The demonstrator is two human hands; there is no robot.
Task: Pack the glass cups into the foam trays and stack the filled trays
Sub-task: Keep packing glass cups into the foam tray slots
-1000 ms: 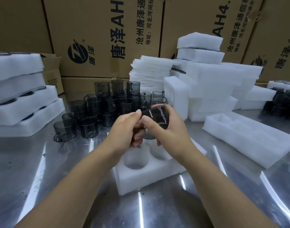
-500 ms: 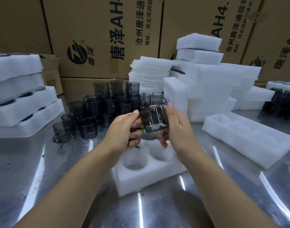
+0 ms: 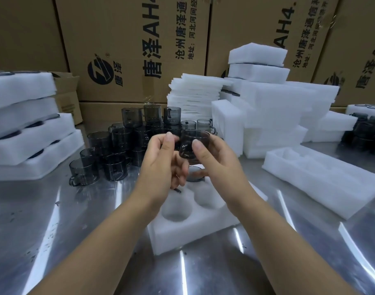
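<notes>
Holding one smoky glass cup (image 3: 194, 143) up over the foam tray (image 3: 182, 235), clear of it, not touching. Gripping it with the right hand (image 3: 216, 165), thumb across the near side and fingers curled round the back. Pinching its left side with the left hand (image 3: 161, 167), thumb and forefinger closed on it, other fingers curled underneath; can't tell if that's the handle in there. Sitting right below, in a far pocket of the tray: another cup (image 3: 196, 176), mostly hidden by the hands. Two near pockets showing nothing but bare foam. Behind the hands, a whole bunch of loose cups (image 3: 122, 150) piled in a cluster on the shiny metal worktop (image 3: 54, 231). Off to the left, a stack of filled trays (image 3: 29, 128) with dark rims peeking out. Off to the right, a long empty tray (image 3: 331, 182), and behind it a messy foam pile (image 3: 278, 107). Printed cardboard boxes (image 3: 129, 50) all along the back.
</notes>
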